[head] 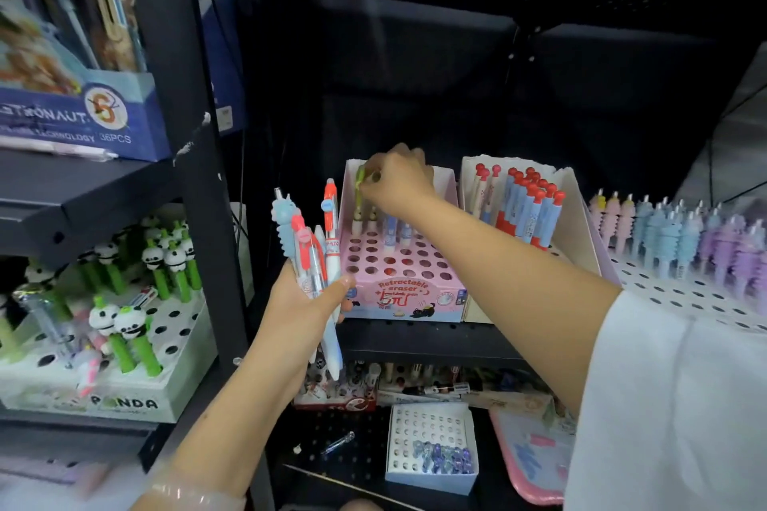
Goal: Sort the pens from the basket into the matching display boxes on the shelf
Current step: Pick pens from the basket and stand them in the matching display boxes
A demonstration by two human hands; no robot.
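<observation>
Pens (pixel 315 257) stand bunched in the left hand (pixel 305 303), its grip closed round their barrels just left of the pink display box (pixel 404 286) on the shelf (pixel 427 338). The right hand (pixel 396 178) reaches over the box's back rows, fingers pinching a green-topped pen (pixel 360 178) (its lower end is among the few pens already slotted there). Beside it, a white box (pixel 575 212) holds red-capped pens (pixel 529 203).

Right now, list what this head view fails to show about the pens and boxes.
- Basket: not in view at all.
- Green-topped pen: the right hand covers its top, so its type is unclear.
- Its target hole in the pink display box: hidden behind the pen and hand.
- Pens bunched in the left hand: they overlap, so the count is uncertain.
- Lower-shelf boxes: dark and blurred, labels unreadable.
</observation>
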